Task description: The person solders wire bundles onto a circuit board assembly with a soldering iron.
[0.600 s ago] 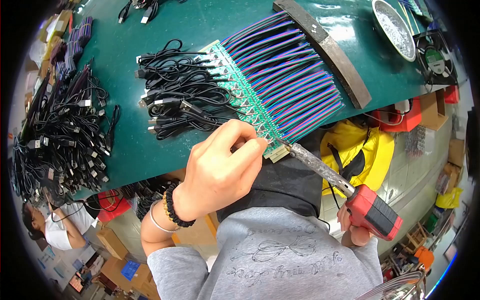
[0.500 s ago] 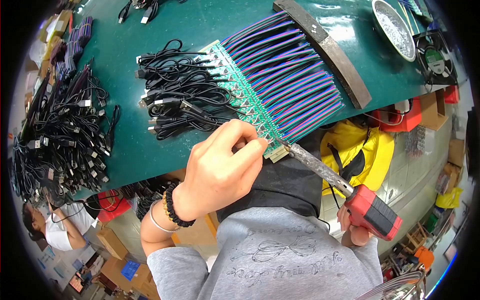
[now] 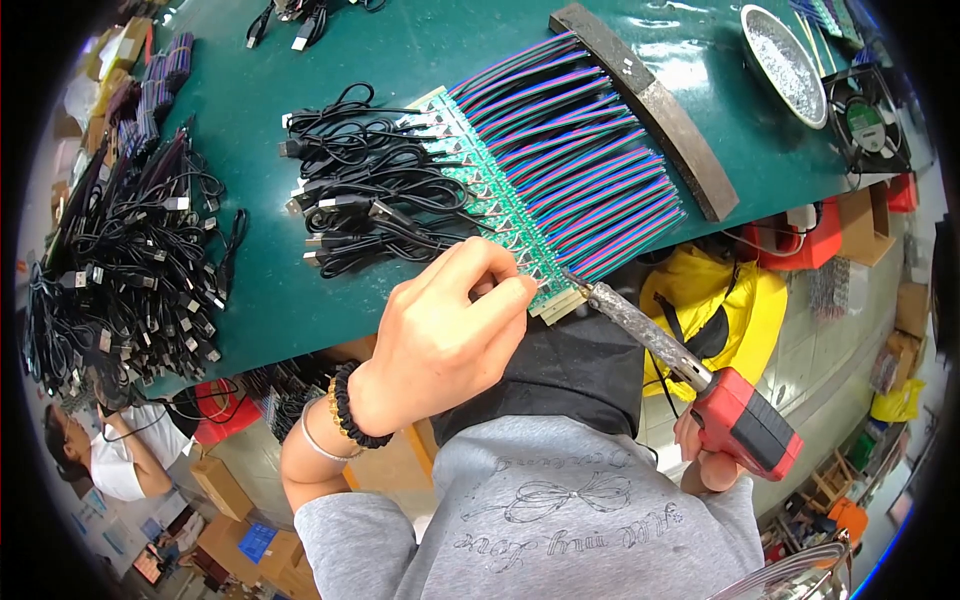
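One soldering iron (image 3: 640, 326), handle (image 3: 748, 425) in right grip (image 3: 717, 471)

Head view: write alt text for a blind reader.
A person's right hand holds a red-handled soldering iron, its tip by the near end of a green circuit-board strip, the left hand close by. Black cables lie left, coloured wires right, on a green table.

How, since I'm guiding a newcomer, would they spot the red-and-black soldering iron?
From the green table, find the green circuit-board strip. The soldering iron points at its near end, in the right hand. Unlike the yellow bag seen beside it, it has a grey metal shaft.
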Demonstrator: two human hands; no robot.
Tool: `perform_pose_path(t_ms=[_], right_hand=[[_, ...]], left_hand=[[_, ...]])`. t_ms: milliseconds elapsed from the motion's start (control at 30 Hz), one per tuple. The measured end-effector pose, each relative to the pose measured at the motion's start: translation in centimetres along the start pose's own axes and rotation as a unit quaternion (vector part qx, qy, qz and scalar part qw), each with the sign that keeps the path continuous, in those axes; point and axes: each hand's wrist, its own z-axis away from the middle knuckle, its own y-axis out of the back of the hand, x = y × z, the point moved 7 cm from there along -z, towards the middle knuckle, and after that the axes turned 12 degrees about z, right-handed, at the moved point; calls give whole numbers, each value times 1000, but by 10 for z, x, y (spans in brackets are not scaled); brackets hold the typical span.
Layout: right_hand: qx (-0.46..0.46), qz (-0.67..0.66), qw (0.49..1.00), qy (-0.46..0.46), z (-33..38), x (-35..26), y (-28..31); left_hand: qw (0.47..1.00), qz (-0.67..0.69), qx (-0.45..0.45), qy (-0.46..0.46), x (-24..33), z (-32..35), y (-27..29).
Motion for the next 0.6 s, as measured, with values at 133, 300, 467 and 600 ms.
perform_pose_path(t_ms=[133,300,467,600], right_hand=[[50,55,995,-63,-10,-8,-10],[78,39,990,-108,-26,-14,-23],[59,73,975,-200,-16,-2,-21],[46,103,979,-170,-22,-4,-25]], left_hand=[[1000,1,-1,-3,-1,-1,-3],[1000,-10,0,-2,1,2,-2],[996,-76,-16,-43,9,-2,-4],[996,-78,-26,-45,11,-6,-7]])
